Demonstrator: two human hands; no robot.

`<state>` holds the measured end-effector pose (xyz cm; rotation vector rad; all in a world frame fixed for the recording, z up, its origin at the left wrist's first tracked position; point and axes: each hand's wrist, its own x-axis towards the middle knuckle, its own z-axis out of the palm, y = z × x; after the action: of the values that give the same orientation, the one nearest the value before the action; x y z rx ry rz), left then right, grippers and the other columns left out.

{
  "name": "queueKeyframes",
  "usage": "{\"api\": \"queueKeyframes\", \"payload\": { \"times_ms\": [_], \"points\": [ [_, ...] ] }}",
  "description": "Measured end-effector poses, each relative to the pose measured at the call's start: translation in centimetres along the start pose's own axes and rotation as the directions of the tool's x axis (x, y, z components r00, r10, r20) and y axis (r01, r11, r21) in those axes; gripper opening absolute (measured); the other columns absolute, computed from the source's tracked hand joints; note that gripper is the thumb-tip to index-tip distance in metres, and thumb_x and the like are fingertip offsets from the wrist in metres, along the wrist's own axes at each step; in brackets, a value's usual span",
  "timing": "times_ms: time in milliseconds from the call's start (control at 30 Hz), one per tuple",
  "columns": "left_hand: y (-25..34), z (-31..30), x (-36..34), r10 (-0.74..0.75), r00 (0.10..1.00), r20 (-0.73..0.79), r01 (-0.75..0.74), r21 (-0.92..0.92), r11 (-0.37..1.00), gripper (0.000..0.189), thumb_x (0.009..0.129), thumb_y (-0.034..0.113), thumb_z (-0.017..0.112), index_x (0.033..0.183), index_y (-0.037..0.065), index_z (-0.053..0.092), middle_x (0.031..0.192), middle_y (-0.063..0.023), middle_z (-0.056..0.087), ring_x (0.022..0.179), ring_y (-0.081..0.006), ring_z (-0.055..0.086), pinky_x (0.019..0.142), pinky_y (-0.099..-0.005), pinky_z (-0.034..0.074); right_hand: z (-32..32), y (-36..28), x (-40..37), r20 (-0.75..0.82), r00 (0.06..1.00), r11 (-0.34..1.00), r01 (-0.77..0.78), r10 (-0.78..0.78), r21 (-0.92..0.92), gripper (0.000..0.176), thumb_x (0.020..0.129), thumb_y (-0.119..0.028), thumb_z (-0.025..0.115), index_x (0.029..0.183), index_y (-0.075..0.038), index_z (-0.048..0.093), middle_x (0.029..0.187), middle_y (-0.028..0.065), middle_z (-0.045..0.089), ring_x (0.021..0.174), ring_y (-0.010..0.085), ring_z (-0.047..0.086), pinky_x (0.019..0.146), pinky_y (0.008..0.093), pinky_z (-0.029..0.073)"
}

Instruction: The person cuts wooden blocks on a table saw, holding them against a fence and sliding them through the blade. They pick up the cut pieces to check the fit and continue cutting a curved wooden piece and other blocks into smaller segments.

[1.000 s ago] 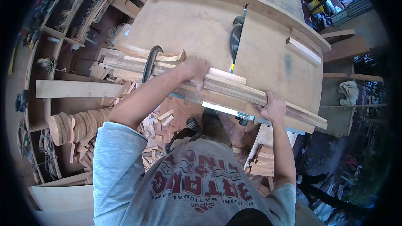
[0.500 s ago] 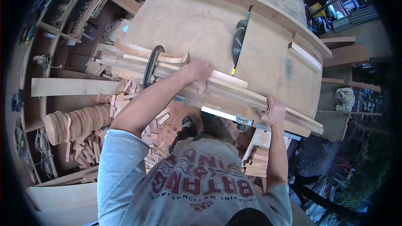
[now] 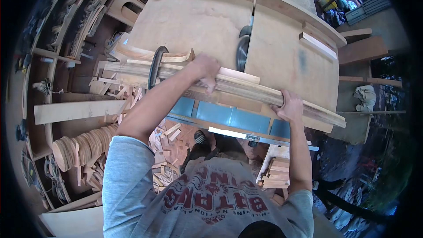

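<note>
A large plywood sled [image 3: 189,22] lies over the saw table, with a long wooden fence [image 3: 251,89] along its near side. My left hand [image 3: 204,70] is closed over the fence, its thumb on the near side; its fingertips, partly hidden, lie by a pale wood strip [image 3: 240,75] set against the far face. Farther right, my right hand [image 3: 288,105] wraps round the same fence. A round saw blade [image 3: 242,53] stands up through a slot just beyond the strip. Left of my left hand, a dark C-shaped clamp [image 3: 155,68] straddles the fence beside a curved wood piece [image 3: 180,56].
A blue-grey metal table [image 3: 216,113] with a front rail [image 3: 227,132] shows nearer my body. Stacked wooden discs [image 3: 83,147] and offcuts lie at left. A pale block [image 3: 318,46] rests on the sled's right. Cut pieces [image 3: 275,172] are stacked below my right arm.
The sled and fence have slid away from my body over the metal table, uncovering its blue-grey surface. Both hands have kept their places on the fence, and the blade is now closer to it.
</note>
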<state>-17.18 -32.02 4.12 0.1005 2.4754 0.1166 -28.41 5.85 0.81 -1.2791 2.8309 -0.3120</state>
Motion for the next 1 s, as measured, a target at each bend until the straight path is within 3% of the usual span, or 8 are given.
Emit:
{"api": "queueKeyframes", "payload": {
  "times_ms": [533, 600, 800, 867, 933, 967, 1000],
  "points": [
    [-3.8, -5.0, 5.4, -0.014, 1.000, 0.028, 0.013, 0.016, 1.000, 0.080, 0.049, 0.041, 0.091, 0.118, 0.006, 0.074, 0.117, -0.0140, 0.077, 0.109, -0.0342, 0.074, 0.092, -0.0449, 0.060, 0.1, 2.9, 7.7, 0.034, 0.998, 0.999, -0.046, 0.046, 0.001, 0.064, 0.064, -0.036, 0.091, 0.119, -0.010, 0.070, 0.109, 0.0148, 0.076, 0.103, 0.0370, 0.072, 0.091, 0.0497, 0.057],
    [-4.1, -6.2, 6.1, -0.019, 0.997, 0.079, 0.017, 0.028, 0.999, 0.081, 0.049, 0.040, 0.091, 0.121, 0.007, 0.073, 0.119, -0.0132, 0.076, 0.111, -0.0334, 0.074, 0.093, -0.0455, 0.060, 0.0, 3.3, 8.7, 0.028, 0.998, 0.998, -0.055, 0.055, 0.007, 0.064, 0.064, -0.035, 0.091, 0.120, -0.010, 0.070, 0.109, 0.0150, 0.076, 0.103, 0.0372, 0.072, 0.092, 0.0494, 0.056],
    [-5.2, -7.5, 8.0, -0.067, 0.997, 0.035, 0.067, 0.011, 0.998, 0.089, 0.051, 0.039, 0.090, 0.132, 0.011, 0.070, 0.130, -0.0117, 0.073, 0.116, -0.0335, 0.072, 0.097, -0.0471, 0.059, 0.0, 4.0, 10.3, -0.007, 0.999, 0.999, -0.041, 0.041, -0.023, 0.068, 0.064, -0.034, 0.091, 0.123, -0.009, 0.068, 0.112, 0.0155, 0.075, 0.105, 0.0365, 0.071, 0.094, 0.0496, 0.055],
    [-5.0, -7.4, 8.1, -0.090, 0.995, 0.038, 0.090, -0.007, 0.996, 0.091, 0.051, 0.038, 0.090, 0.135, 0.012, 0.068, 0.133, -0.0117, 0.071, 0.119, -0.0339, 0.071, 0.099, -0.0470, 0.058, 0.0, 2.4, 10.1, -0.391, 0.902, 0.966, 0.092, -0.184, -0.242, 0.068, 0.066, -0.030, 0.090, 0.126, -0.007, 0.067, 0.111, 0.0157, 0.074, 0.104, 0.0358, 0.070, 0.093, 0.0482, 0.055],
    [-5.2, -7.2, 8.1, -0.119, 0.992, 0.044, 0.121, -0.034, 0.992, 0.093, 0.051, 0.037, 0.090, 0.137, 0.012, 0.067, 0.136, -0.0118, 0.070, 0.122, -0.0343, 0.070, 0.102, -0.0469, 0.057, 2.2, -2.8, 6.1, -0.438, 0.885, 0.972, 0.217, -0.157, 0.090, 0.043, 0.076, -0.013, 0.081, 0.117, -0.005, 0.069, 0.103, 0.0145, 0.073, 0.096, 0.0394, 0.069, 0.086, 0.0498, 0.055],
    [-5.1, -7.2, 8.2, -0.123, 0.990, 0.064, 0.127, -0.058, 0.990, 0.095, 0.052, 0.037, 0.091, 0.140, 0.011, 0.065, 0.140, -0.0123, 0.067, 0.126, -0.0344, 0.067, 0.104, -0.0472, 0.056, 4.0, -7.1, 2.5, -0.509, 0.848, 0.883, 0.344, -0.147, 0.319, 0.033, 0.077, -0.010, 0.077, 0.110, -0.007, 0.071, 0.098, 0.0124, 0.072, 0.090, 0.0380, 0.069, 0.080, 0.0497, 0.056],
    [-5.1, -7.3, 8.4, -0.125, 0.989, 0.084, 0.132, -0.080, 0.988, 0.097, 0.052, 0.037, 0.091, 0.142, 0.011, 0.064, 0.144, -0.0129, 0.065, 0.130, -0.0346, 0.065, 0.106, -0.0474, 0.055, 7.5, -11.0, -2.2, -0.396, 0.894, 0.806, 0.388, -0.212, 0.446, 0.024, 0.078, -0.013, 0.076, 0.102, -0.010, 0.074, 0.095, 0.0120, 0.072, 0.089, 0.0352, 0.070, 0.077, 0.0495, 0.057]
  ]
}}
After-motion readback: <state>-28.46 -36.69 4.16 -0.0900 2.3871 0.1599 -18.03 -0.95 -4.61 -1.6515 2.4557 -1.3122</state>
